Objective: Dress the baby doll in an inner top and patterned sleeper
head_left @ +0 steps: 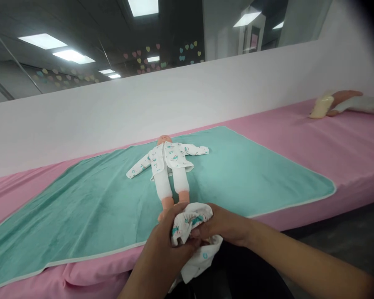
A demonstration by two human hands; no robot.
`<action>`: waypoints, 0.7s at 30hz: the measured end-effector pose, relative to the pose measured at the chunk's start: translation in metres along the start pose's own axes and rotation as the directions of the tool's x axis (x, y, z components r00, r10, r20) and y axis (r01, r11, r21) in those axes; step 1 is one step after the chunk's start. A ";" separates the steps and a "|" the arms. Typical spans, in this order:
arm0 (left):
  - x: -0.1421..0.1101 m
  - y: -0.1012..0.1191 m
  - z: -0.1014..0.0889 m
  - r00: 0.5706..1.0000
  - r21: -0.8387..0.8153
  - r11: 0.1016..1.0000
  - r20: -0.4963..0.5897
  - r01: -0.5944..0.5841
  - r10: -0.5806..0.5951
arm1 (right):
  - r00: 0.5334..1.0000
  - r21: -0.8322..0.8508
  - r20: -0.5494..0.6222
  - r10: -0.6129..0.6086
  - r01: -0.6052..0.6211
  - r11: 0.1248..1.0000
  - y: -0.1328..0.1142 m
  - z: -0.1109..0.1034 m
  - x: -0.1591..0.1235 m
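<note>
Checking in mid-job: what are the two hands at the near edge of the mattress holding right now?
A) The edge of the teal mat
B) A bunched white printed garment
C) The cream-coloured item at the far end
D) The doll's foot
B. The left hand and right hand both close on a bunched white garment with teal print, just short of the doll's feet.

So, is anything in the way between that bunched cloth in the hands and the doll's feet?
Nothing visible stands between them. The white printed garment, bunched between the left hand and the right hand, is right at the doll's feet, which rest on the green mat.
</note>
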State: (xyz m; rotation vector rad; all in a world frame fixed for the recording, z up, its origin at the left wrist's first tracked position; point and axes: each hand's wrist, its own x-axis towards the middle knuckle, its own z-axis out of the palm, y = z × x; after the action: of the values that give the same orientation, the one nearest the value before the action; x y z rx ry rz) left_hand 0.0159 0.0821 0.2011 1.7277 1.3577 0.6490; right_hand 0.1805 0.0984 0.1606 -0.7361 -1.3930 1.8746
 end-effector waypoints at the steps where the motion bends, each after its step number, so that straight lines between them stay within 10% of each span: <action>1: 0.002 -0.006 -0.002 0.998 0.043 0.998 0.050 -0.037 0.035 | 0.998 -0.006 0.063 0.025 -0.024 1.000 0.000 -0.004 -0.001; 8: 0.006 -0.028 -0.017 0.969 0.485 0.839 0.135 -0.248 0.208 | 0.895 -0.060 0.377 0.238 -0.232 0.971 0.001 -0.017 -0.005; 14: 0.028 -0.002 -0.035 0.962 0.708 0.664 0.080 -0.240 0.262 | 0.997 -0.197 -0.078 -0.004 -0.012 0.980 -0.010 0.008 0.020; 21: 0.089 -0.024 -0.042 0.940 0.744 0.588 0.167 -0.318 0.297 | 0.856 -0.587 -0.452 -0.251 -0.074 0.806 0.008 -0.019 0.053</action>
State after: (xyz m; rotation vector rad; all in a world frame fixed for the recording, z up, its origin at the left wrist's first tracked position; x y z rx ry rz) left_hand -0.0051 0.1812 0.1949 2.6995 1.4253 0.2017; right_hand 0.1614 0.1494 0.1453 -1.3331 -1.6044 1.0160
